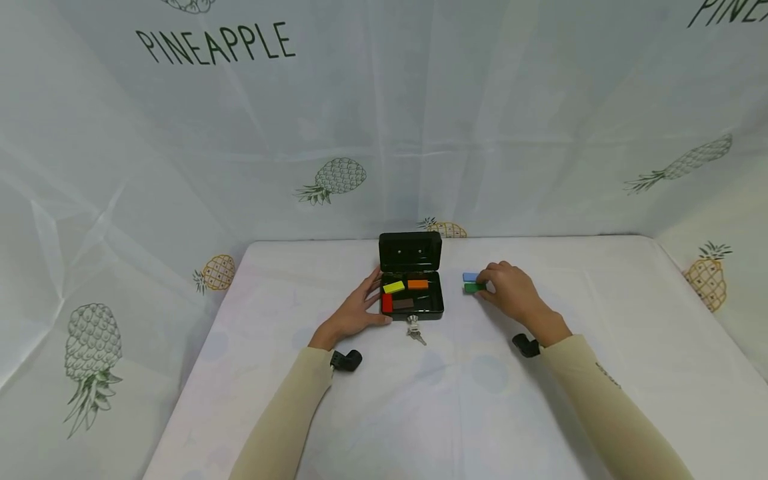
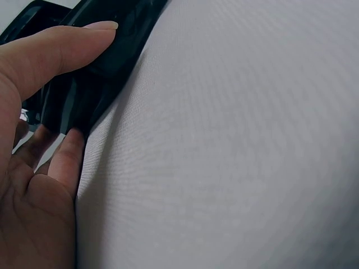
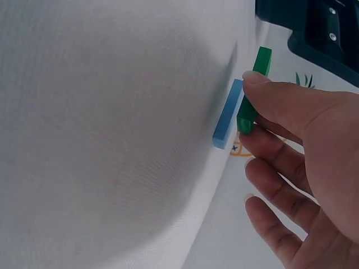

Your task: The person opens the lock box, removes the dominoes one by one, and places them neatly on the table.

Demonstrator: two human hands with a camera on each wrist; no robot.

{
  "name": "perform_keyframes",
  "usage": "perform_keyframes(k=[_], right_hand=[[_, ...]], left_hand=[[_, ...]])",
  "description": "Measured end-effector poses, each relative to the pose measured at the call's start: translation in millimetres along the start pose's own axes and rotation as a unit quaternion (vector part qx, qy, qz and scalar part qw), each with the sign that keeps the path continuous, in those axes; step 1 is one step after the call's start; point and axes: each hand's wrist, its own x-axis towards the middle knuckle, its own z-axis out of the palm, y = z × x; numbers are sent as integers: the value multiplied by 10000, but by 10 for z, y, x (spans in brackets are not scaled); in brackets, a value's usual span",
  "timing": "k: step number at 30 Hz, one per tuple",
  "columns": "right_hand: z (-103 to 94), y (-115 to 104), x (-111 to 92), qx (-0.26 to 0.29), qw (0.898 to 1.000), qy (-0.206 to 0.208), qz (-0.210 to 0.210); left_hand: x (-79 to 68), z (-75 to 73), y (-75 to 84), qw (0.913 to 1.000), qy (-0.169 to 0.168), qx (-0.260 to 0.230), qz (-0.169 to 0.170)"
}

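Note:
A small black cash box [image 1: 435,312] stands on the table, its lid [image 1: 410,252] raised. Inside lie a yellow block [image 1: 393,287], an orange block [image 1: 418,284], a red block [image 1: 387,303] and a brown block [image 1: 403,303]. My left hand [image 1: 355,311] holds the box at its left side, with the thumb on the front corner. To the right of the box, my right hand [image 1: 510,291] pinches a green block [image 3: 261,61] between thumb and fingers. Close behind the green block, a blue block [image 3: 227,115] lies on the table.
Keys [image 1: 415,333] hang from the lock at the box's front. The white-covered table [image 1: 432,400] meets a pineapple-print curtain [image 1: 510,133] at its back edge. Each wrist wears a black camera mount.

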Motion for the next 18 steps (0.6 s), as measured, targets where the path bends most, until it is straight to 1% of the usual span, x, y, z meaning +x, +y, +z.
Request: perform_keyframes(k=[11, 18], right_hand=[[42, 35, 10, 73, 9998, -166, 120], [57, 32, 15, 106, 9997, -164, 129]], left_hand=[[-2, 2, 22, 10000, 18, -27, -19], [-11, 7, 28, 10000, 38, -48, -63]])
